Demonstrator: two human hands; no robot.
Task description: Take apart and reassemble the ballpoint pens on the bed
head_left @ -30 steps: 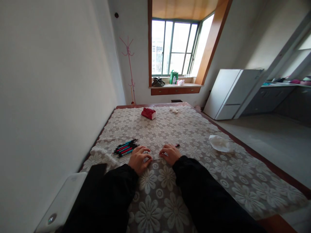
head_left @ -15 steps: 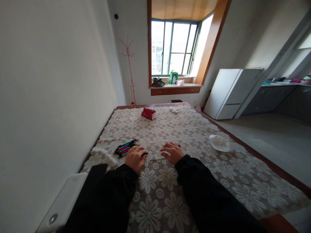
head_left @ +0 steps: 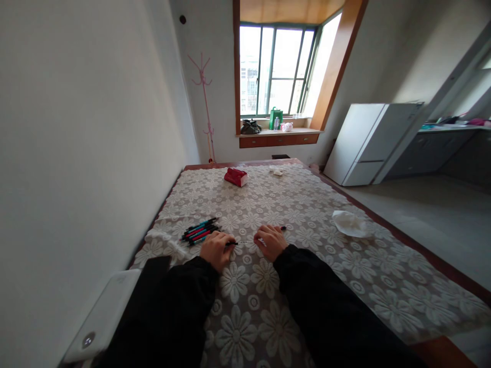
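Observation:
My left hand is closed around a black pen piece, its dark tip pointing right from under the fingers. A thin pale rod, perhaps a refill, spans the gap from that tip towards my right hand. Curled fingers of the right hand pinch a slim whitish piece; most of it is hidden. Just beyond the right knuckles a short black end shows; whether the hand holds it I cannot tell. Beside my left hand lies a pile of several black, teal and red pens.
Patterned lace cloth covers the table. A red tissue pack lies towards the far end, crumpled white tissue at the right. By my left forearm are a black flat object and a white device. A wall borders the left side.
My right hand's fingers have curled in from a looser spread, and the whitish piece now shows between them. More of the black pen piece's tip shows at my left hand.

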